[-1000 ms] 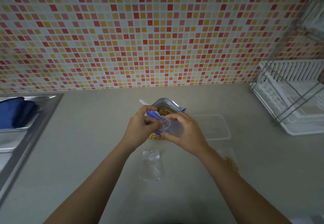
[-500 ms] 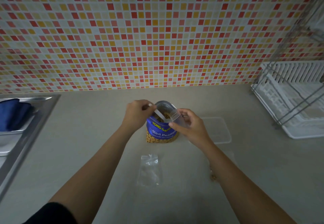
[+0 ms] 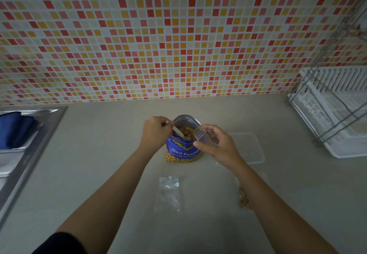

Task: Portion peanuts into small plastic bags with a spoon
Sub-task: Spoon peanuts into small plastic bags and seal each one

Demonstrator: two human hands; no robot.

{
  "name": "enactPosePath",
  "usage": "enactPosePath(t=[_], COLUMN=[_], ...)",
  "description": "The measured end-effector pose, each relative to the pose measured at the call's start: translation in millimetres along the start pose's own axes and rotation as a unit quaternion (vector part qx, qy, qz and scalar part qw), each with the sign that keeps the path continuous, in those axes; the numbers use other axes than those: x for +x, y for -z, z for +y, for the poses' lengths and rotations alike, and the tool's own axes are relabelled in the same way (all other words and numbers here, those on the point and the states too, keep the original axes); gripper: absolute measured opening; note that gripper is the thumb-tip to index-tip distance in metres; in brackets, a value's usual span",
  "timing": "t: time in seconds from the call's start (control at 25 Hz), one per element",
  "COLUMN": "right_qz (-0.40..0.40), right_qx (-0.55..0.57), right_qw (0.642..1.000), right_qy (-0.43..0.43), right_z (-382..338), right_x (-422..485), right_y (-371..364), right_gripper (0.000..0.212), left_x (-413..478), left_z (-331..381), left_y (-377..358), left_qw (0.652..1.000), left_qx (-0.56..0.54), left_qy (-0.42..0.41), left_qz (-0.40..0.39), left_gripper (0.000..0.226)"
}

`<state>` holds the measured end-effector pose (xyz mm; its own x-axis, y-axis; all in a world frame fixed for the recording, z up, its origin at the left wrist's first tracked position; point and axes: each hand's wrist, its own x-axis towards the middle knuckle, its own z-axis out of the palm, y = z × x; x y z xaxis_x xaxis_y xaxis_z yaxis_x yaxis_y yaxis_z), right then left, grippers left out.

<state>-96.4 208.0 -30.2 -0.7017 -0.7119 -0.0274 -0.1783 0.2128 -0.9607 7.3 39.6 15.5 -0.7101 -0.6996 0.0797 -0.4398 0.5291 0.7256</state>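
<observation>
A blue pouch of salted peanuts (image 3: pixel 183 151) stands open on the counter, peanuts showing at its mouth. My left hand (image 3: pixel 155 132) grips a white spoon (image 3: pixel 179 133) whose bowl dips into the pouch. My right hand (image 3: pixel 217 146) holds a small clear plastic bag (image 3: pixel 201 135) with its mouth beside the pouch's opening. Nearer to me, an empty clear bag (image 3: pixel 168 193) lies flat on the counter. Another small bag with peanuts (image 3: pixel 242 197) lies partly hidden under my right forearm.
A clear plastic container (image 3: pixel 251 147) sits right of the pouch. A white dish rack with a wire frame (image 3: pixel 335 118) fills the right side. At the left is a steel sink (image 3: pixel 29 144) with a blue cloth (image 3: pixel 14 128). A mosaic tile wall rises behind.
My hands have parted: the left one took the spoon and lowered it into the pouch, while the right one carried the small bag to the pouch's right side.
</observation>
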Motion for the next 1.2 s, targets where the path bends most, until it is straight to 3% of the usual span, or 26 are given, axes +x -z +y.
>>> enactPosePath(t=[0.12,0.36,0.52,0.76,1.08,1.2], right_qz=[-0.01,0.006,0.052,0.035,0.053,0.045], right_qx=[-0.008,-0.03,-0.101,-0.233,-0.188,-0.172], right_qw=[1.0,1.0,0.993,0.97,0.979,0.983], right_qy=[-0.002,0.005,0.041,0.06,0.061,0.048], right_z=[-2.2,-12.5,-27.1,-39.8,-45.2,-44.6], right_x=[0.0,0.6,5.1,18.6,23.9,22.2], right_y=[3.5,9.4,14.0,2.7,-18.7,-19.2], right_gripper=[0.052,0.051,0.056,0.058,0.051,0.052], left_x=[8.1,15.7,22.1,32.1,39.1,41.4], left_z=[0.1,-4.5,-14.0,-22.1,7.8,4.6], left_y=[-1.3,3.9,15.9,33.7,50.1,48.3], left_qw=[0.974,0.924,0.92,0.894,0.933,0.935], left_qx=[-0.156,-0.272,-0.267,-0.324,-0.273,-0.251], left_qy=[0.163,0.259,0.267,0.282,0.194,0.212], left_qz=[0.016,0.064,0.108,0.126,0.133,0.136], left_gripper=[0.034,0.029,0.024,0.016,0.014,0.013])
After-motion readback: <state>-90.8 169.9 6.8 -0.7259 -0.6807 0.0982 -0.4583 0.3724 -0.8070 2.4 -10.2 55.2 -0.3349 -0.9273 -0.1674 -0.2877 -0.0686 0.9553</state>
